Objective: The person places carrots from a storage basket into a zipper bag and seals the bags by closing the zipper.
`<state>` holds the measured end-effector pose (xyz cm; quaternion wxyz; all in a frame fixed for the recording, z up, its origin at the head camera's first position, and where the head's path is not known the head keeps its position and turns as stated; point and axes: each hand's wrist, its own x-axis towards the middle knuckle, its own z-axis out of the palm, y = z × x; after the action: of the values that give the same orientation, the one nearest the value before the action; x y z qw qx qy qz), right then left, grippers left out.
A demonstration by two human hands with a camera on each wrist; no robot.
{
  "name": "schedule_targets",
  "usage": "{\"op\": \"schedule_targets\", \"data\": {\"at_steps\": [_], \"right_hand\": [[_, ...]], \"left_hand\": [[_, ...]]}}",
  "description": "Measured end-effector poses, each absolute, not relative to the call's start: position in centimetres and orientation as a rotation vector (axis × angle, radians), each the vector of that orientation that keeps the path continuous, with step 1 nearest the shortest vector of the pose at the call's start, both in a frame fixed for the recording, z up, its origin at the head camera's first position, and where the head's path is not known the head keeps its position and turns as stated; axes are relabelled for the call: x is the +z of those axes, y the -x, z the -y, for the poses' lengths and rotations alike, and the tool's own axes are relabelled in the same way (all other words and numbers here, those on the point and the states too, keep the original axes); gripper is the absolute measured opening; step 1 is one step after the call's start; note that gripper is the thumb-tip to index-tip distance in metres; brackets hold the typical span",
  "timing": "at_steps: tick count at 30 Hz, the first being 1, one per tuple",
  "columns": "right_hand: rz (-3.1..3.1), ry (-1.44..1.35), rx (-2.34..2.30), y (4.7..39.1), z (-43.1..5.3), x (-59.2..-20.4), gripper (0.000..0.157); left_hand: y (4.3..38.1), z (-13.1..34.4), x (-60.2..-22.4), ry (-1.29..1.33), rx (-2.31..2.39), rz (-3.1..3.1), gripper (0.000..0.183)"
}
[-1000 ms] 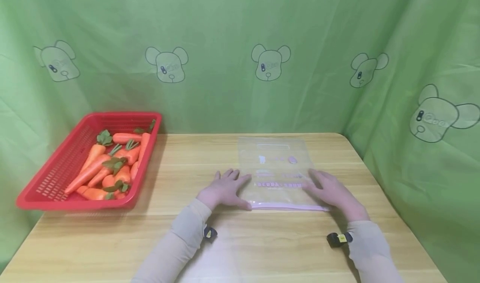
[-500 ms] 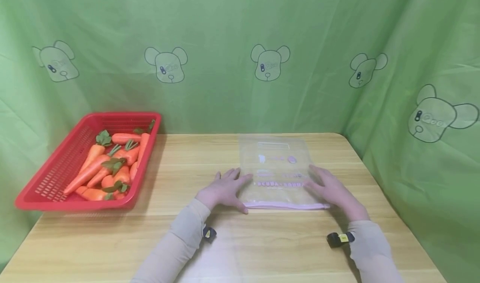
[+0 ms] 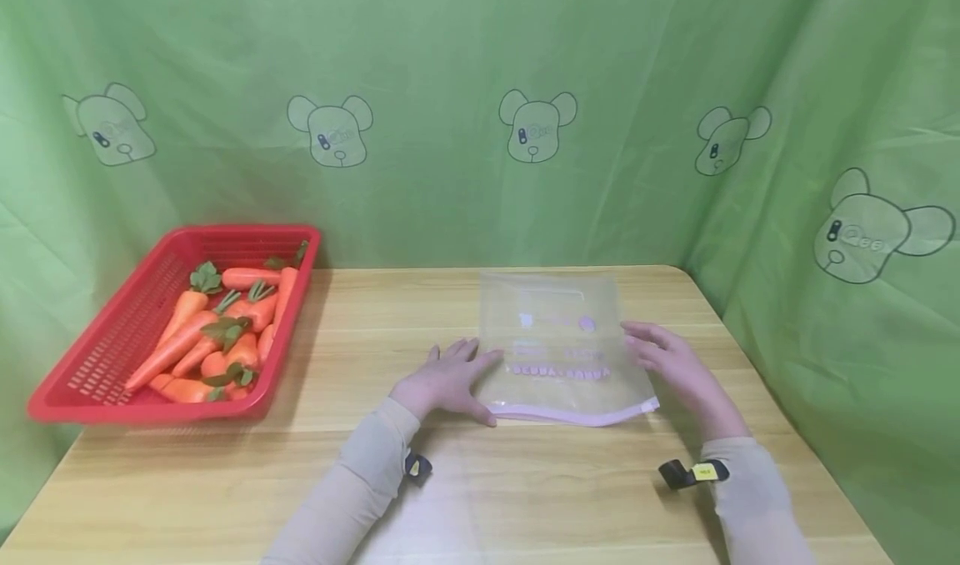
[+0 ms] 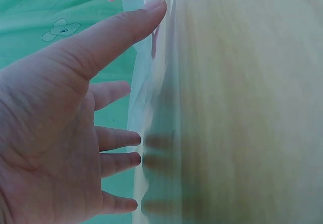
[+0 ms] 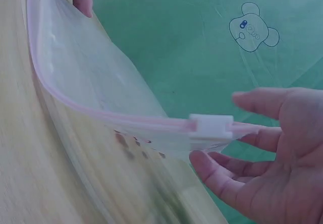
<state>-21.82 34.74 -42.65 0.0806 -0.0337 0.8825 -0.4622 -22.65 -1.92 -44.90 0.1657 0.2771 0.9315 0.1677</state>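
Note:
A clear zip bag (image 3: 555, 390) with pale purple print lies flat on the table, its pink zip strip (image 3: 577, 418) toward me. The left hand (image 3: 446, 384) rests with spread fingers at the bag's left edge, thumb by the near left corner. At the right edge is the right hand (image 3: 675, 365), fingers apart. In the right wrist view the white slider (image 5: 211, 126) sits near the raised end of the zip strip, between the right hand's parted fingers (image 5: 217, 178). The zip corner overlaps one finger there; whether they touch I cannot tell.
A red plastic basket (image 3: 56, 400) holding several orange carrots (image 3: 176, 348) with green tops stands at the left. The wooden table (image 3: 540, 498) meets a green curtain (image 3: 435, 190) behind and on the right.
The right hand has moved right, off the bag's face to its edge. The bag's near right corner is lifted and its zip strip now curves. The left hand stays almost still.

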Motion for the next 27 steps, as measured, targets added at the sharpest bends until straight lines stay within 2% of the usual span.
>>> {"op": "schedule_targets", "data": {"at_steps": [9, 27], "right_hand": [[-2.613, -0.020, -1.421, 21.7, -34.8, -42.3, 0.056], [-2.524, -0.153, -1.647, 21.6, -33.7, -38.7, 0.065]], "left_hand": [[22.6, 1.9, -44.9, -0.794, 0.478, -2.657, 0.106], [22.0, 1.4, -43.5, -0.923, 0.511, -2.672, 0.096]]}}
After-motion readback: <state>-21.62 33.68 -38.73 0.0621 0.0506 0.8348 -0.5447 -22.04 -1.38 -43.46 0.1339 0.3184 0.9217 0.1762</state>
